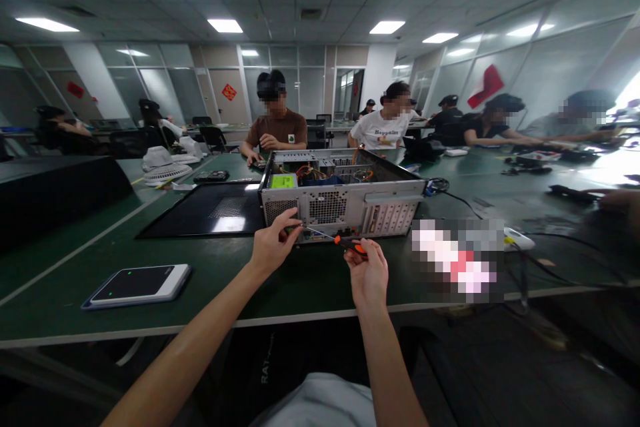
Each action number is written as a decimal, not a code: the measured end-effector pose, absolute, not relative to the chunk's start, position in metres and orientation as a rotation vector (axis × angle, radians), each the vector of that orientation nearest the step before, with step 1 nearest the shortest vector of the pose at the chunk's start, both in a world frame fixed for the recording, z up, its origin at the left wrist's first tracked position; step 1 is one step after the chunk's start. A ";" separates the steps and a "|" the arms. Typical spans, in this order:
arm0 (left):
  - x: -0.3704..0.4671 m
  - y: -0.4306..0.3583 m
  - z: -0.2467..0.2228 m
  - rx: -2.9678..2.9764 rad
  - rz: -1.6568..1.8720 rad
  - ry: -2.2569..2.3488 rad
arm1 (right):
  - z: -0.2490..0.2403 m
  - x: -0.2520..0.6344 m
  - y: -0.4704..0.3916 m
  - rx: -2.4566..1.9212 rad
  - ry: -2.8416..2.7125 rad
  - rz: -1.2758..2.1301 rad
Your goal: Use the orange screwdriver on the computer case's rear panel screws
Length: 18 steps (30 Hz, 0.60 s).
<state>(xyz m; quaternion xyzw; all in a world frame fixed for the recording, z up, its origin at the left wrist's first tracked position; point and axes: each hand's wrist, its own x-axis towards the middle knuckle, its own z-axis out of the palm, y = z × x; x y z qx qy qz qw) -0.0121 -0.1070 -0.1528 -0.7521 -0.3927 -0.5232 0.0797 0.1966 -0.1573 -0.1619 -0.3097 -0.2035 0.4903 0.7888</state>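
Observation:
An opened computer case (pixel 390 217) lies on its side on the table, its rear panel with vents and expansion slots facing me. My right hand (pixel 369 270) grips a screwdriver (pixel 345 242) by its black and orange handle, the shaft pointing left along the lower part of that panel. Near the screwdriver's tip, the thumb and fingers of my left hand (pixel 273 240) come together in a pinch. Whatever they hold is too small to make out. Inside the case are a power supply with a bright green label (pixel 283 181) and several coloured cables.
A black side panel (pixel 200 210) lies flat left of the case. Closer to me is a white and black device (pixel 140 283). Cables (pixel 463 203) and a blurred-out patch occupy the right side. Across the table, a person in a brown shirt (pixel 279 130) works with their hands.

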 end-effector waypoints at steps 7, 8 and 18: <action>-0.013 -0.106 -0.154 -2.292 -1.595 -1.112 | -0.160 0.196 -0.158 -0.654 -0.424 1.063; -0.013 -0.107 -0.153 -2.297 -1.585 -1.135 | -0.160 0.196 -0.158 -0.653 -0.424 1.063; -0.012 -0.105 -0.155 -2.282 -1.586 -1.005 | -0.161 0.197 -0.158 -0.661 -0.438 1.041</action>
